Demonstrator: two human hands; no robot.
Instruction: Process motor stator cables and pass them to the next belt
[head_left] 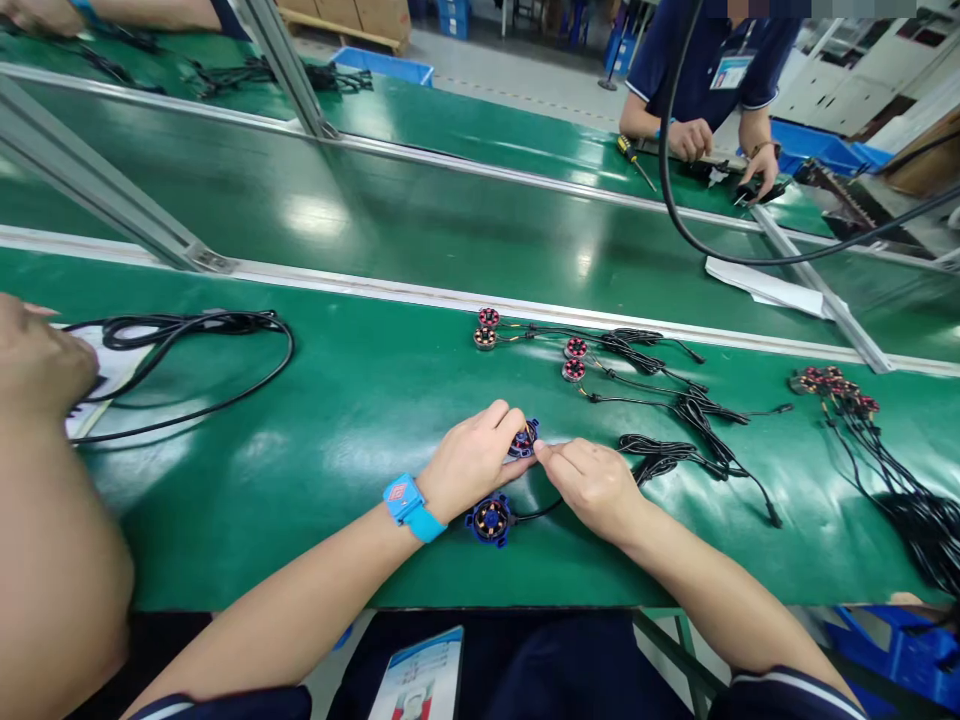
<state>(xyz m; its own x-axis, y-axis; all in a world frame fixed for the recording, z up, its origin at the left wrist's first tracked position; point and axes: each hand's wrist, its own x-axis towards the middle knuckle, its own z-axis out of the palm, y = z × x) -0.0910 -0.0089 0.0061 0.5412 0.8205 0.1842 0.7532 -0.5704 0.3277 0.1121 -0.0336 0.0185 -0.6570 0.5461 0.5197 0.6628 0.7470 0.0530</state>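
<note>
My left hand (pixel 484 445), with a blue strap on its wrist, pinches a small round motor in a blue housing (pixel 523 437). At the same housing's right side, my right hand (pixel 592 485) has its thumb and fingertips pressed together near the cable side; the fingers partly hide what they grip. Just below my left hand lies a second blue-housed motor (pixel 491 520), its copper coils facing up and a black cable running right from it. A coiled black cable (pixel 652 455) lies beyond my right hand.
Red-and-copper motors (pixel 574 348) with black cables lie behind my hands, and a bundle of several motors (pixel 836 385) sits at the right. Another person's arm (pixel 52 500) reaches in at left beside a looped cable (pixel 277 350). A co-worker (pixel 712 100) works across the metal rail (pixel 420 290).
</note>
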